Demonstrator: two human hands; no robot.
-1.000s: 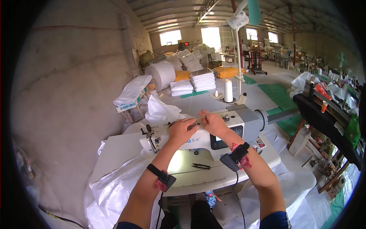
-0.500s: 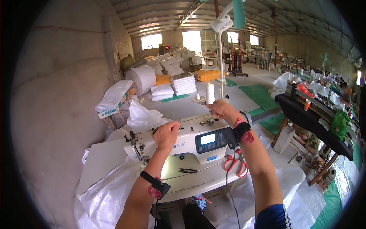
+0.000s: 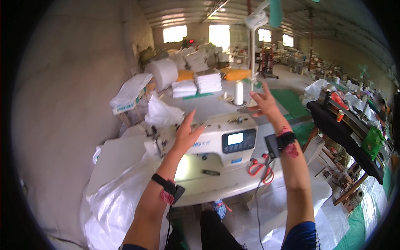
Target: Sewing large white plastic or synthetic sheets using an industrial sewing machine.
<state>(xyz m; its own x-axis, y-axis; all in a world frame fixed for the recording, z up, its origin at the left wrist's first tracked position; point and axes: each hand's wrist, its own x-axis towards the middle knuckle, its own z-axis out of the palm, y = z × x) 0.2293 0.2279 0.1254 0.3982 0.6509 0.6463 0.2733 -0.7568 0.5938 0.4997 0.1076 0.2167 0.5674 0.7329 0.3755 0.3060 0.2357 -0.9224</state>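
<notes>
Centrally, the machine (image 3: 216, 132) sits on its table (image 3: 216, 190); the left hand (image 3: 186, 135), fingers spread, is at its left half, the right hand (image 3: 266, 106), also spread, near the far cone (image 3: 238, 93). Nearer lie snips (image 3: 211, 172), with scissors (image 3: 268, 176) right.

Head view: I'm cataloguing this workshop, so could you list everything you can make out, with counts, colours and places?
Sewing machine: one, white, centre
Control panel: one, black, machine's front
Table: one, pale, under the machine
Snips: one, black, on the table
Scissors: one, red-handled, right of the machine
Large thread cone: one, white, behind the machine
Folded stacks: two, white, farther back
Large roll: one, white, left of the stacks
Sheeting: count unclear, white, lower left
Green bag: one, green, far right
Background items: too blurred to count
Wrist straps: two, black, on the forearms
Left hand: one, bare, at the machine
Right hand: one, bare, right of the cone
</notes>
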